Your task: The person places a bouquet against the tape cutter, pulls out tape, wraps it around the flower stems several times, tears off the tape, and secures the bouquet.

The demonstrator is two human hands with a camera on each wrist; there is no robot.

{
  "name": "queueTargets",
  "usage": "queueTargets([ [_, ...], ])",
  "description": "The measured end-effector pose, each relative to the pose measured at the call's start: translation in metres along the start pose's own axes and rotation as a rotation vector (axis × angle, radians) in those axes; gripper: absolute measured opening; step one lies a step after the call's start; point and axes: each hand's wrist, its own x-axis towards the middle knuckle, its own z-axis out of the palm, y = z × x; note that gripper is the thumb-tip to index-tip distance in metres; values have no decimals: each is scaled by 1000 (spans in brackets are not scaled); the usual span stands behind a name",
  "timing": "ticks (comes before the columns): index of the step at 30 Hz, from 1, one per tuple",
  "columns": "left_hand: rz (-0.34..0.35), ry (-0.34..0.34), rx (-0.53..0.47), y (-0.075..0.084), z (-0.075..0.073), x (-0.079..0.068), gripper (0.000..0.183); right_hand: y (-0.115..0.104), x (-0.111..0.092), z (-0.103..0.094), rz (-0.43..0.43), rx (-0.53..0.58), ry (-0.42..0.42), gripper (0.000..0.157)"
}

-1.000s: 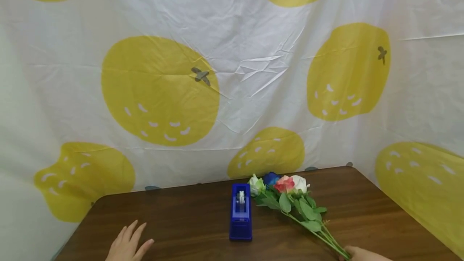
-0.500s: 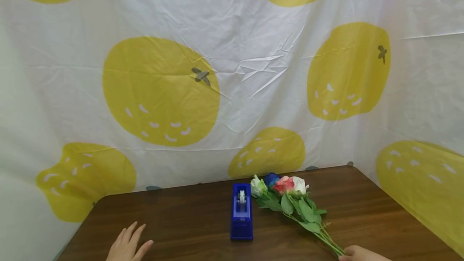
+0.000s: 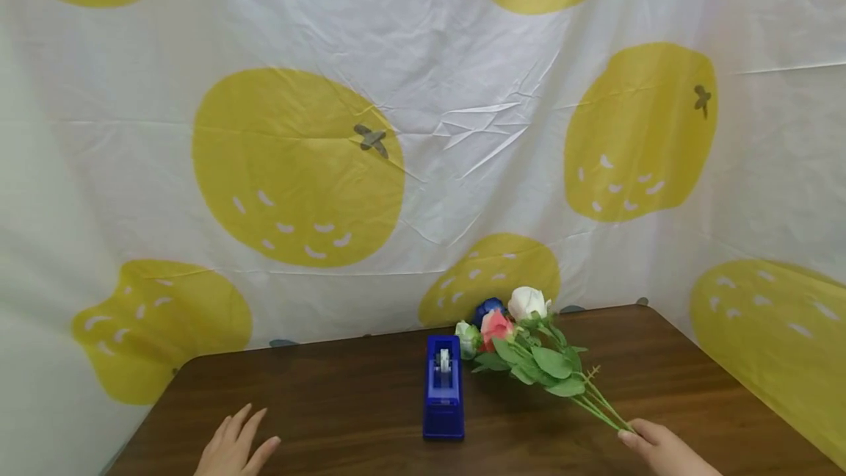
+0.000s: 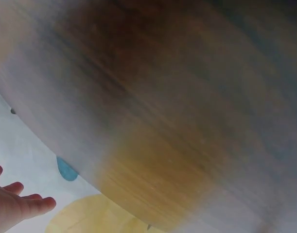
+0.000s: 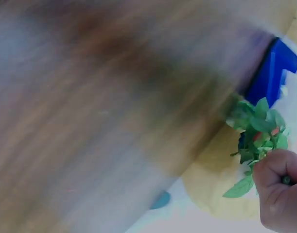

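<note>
Stems (image 3: 600,406) of a flower bunch (image 3: 554,362) come nearest us on the right, and we grip their ends between the thumb and curled fingers of the right hand (image 3: 661,446). Across from it we have the left hand (image 3: 231,448) holding nothing, its fingers loosely extended; whether it touches the dark wooden table (image 3: 344,402) we cannot tell. Farther in, between our hands, a blue tape dispenser (image 3: 443,410) stands on the table with a roll of tape (image 3: 445,360) in its far end. Just to its right we see the bunch slant away from us, green leaves (image 3: 567,388) first, then four blooms (image 3: 496,325): pale green, coral pink, blue and white, the white one highest. We cannot tell whether the lower leaves touch the table. Beyond the table's far edge hangs a creased white cloth (image 3: 463,197) printed with large yellow fruit (image 3: 297,175).
</note>
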Motion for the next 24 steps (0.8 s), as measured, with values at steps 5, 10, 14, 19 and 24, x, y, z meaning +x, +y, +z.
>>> queueTargets([
  [5,-18,-11,-14,-1,-1,-1,59,-19,-4,3,15,-124,136,28],
  [10,-32,-29,-42,-3,-2,-1,61,-36,-12,9,6,-161,245,20],
  [14,-53,-54,-49,-6,-9,-1,64,-51,-15,15,-43,-202,298,20],
  [19,-51,-39,-53,0,-31,-1,68,-63,-9,24,-196,-268,313,18],
  [24,8,51,-88,15,-56,-2,67,-73,5,38,-379,-298,272,16],
])
